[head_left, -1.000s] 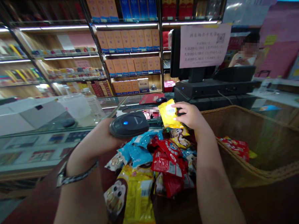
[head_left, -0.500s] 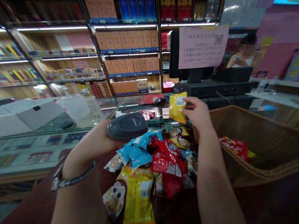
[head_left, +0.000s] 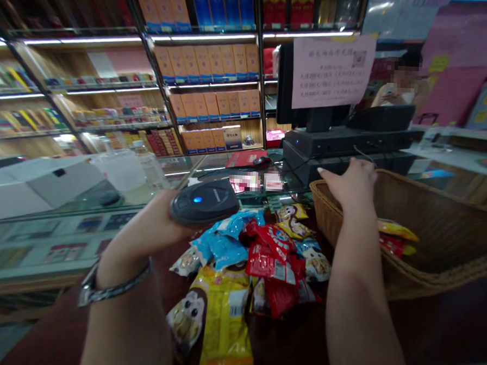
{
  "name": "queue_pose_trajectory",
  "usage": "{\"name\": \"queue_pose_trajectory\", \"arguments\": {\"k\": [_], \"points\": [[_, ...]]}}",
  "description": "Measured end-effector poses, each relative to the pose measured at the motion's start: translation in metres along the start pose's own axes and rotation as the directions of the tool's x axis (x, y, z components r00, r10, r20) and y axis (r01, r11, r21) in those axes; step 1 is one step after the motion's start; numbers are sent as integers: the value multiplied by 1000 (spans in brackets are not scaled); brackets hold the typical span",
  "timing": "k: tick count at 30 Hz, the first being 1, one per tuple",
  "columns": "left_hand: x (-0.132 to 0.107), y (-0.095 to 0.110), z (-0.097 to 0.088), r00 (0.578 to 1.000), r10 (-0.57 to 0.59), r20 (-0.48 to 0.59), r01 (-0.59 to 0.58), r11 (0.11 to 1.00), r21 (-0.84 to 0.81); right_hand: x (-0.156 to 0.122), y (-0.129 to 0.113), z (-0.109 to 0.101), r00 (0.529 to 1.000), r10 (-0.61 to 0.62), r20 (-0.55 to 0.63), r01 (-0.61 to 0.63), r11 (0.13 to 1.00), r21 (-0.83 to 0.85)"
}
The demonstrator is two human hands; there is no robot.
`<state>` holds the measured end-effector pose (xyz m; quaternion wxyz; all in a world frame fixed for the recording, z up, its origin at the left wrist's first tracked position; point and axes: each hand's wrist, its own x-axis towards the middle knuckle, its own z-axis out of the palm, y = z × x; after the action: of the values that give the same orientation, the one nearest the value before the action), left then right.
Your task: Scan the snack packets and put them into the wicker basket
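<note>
My left hand (head_left: pixel 160 221) is wrapped round a dark barcode scanner (head_left: pixel 204 202) whose blue light glows, held above a heap of snack packets (head_left: pixel 260 254) on the dark counter. My right hand (head_left: pixel 349 185) hovers over the near rim of a wicker basket (head_left: pixel 441 214), fingers spread and empty. A small yellow packet (head_left: pixel 396 230) lies in the basket on top of a red packet (head_left: pixel 393 245). A large yellow packet with a monkey picture (head_left: pixel 220 317) lies nearest to me.
A black monitor with a pink notice (head_left: pixel 331 72) stands on a till unit (head_left: pixel 343 141) behind the basket. A glass display counter (head_left: pixel 62 216) runs to the left, shelves of boxed goods (head_left: pixel 212 66) behind it. A person (head_left: pixel 399 82) sits at the back right.
My right hand lifted the small yellow packet off the heap, carried it right to the basket and let it go. The scanner in my left hand stayed put; its blue light is on again.
</note>
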<state>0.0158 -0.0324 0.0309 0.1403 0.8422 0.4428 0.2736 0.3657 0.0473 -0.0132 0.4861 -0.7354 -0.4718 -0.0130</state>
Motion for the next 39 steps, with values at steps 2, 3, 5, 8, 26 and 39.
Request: {"name": "queue_pose_trajectory", "arguments": {"k": [2, 3, 5, 8, 26, 39], "points": [[0, 0, 0, 1000, 11, -1, -11, 1000, -4, -4, -6, 4, 939, -170, 299, 141, 983, 115], [0, 0, 0, 1000, 18, -9, -19, 1000, -3, -7, -10, 7, 841, -261, 473, 195, 963, 186], [0, -1, 1, 999, 28, -19, -28, 1000, 5, -16, -20, 16, 521, -370, 769, 269, 926, 264], [0, -2, 1, 999, 29, -15, -29, 999, 17, -38, -41, 36, 210, -273, 939, 412, 896, 168], [-3, -7, -1, 999, 50, -22, -50, 999, 5, -18, -26, 30, 484, -482, 730, 302, 875, 378], [3, 6, 5, 997, 49, 59, -46, 998, -40, -10, -12, 43, 632, -522, 573, 5, 742, 670]]}}
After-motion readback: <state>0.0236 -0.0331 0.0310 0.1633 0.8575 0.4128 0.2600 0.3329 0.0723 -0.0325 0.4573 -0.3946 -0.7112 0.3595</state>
